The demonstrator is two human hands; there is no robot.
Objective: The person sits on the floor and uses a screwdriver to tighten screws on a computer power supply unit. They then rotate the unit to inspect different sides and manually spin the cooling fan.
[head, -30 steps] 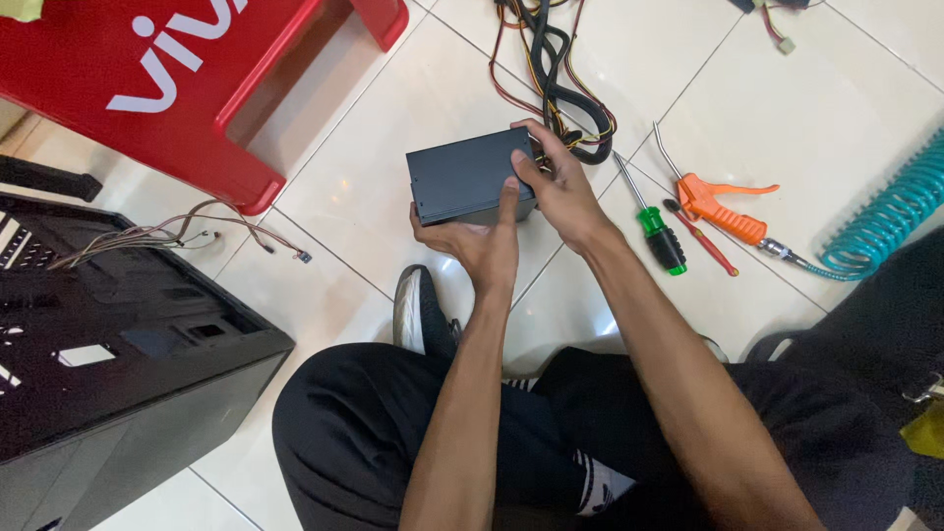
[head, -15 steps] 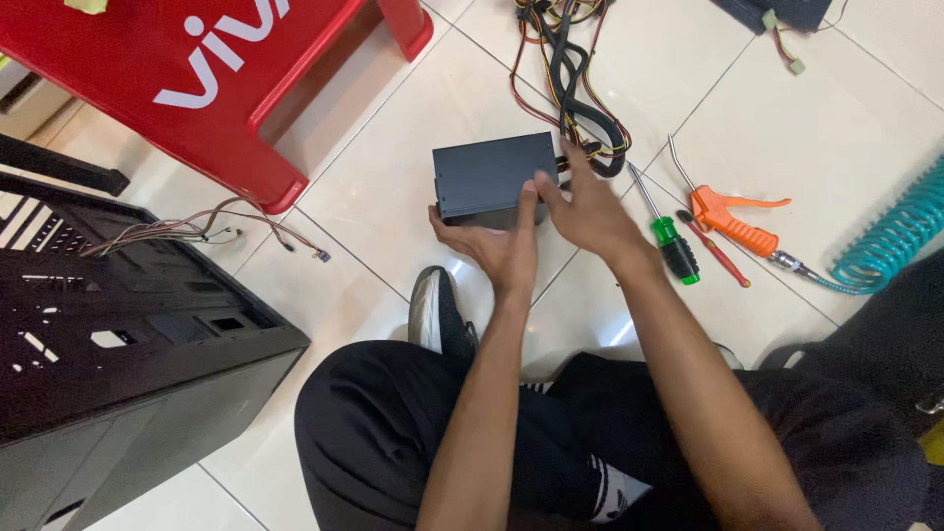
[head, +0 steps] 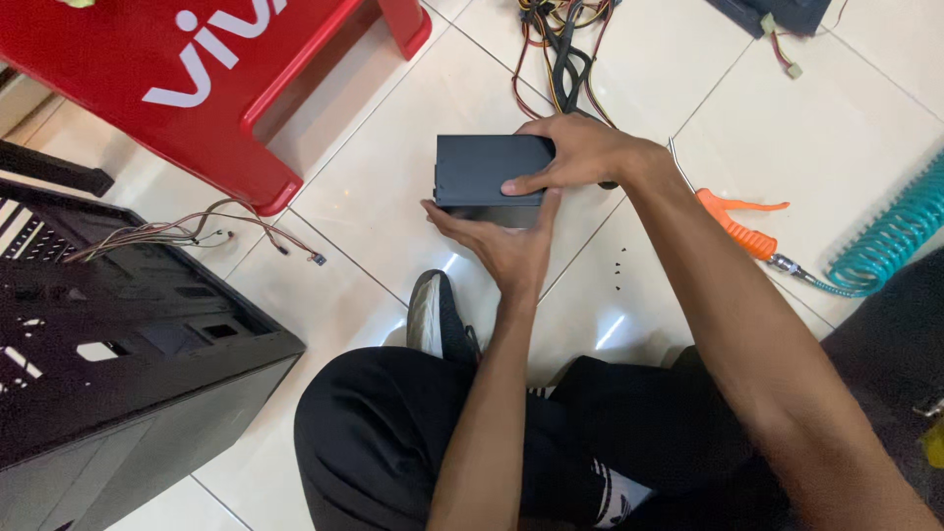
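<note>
1. While both hands stay on the matte black rectangular metal power-supply box [head: 492, 180], it now sits flatter than a second ago, over the white tiled floor [head: 374, 211].
2. Right hand [head: 580, 152]: grip pressed over its 3 o'clock end.
3. Left hand [head: 501, 246]: open palm cups the 6 o'clock edge.
4. Green-handled screwdriver has gone from view; orange plastic air-blower gun [head: 737, 221] lies at 3 o'clock.
5. Black steel computer case [head: 128, 364] is at 8 o'clock.
</note>
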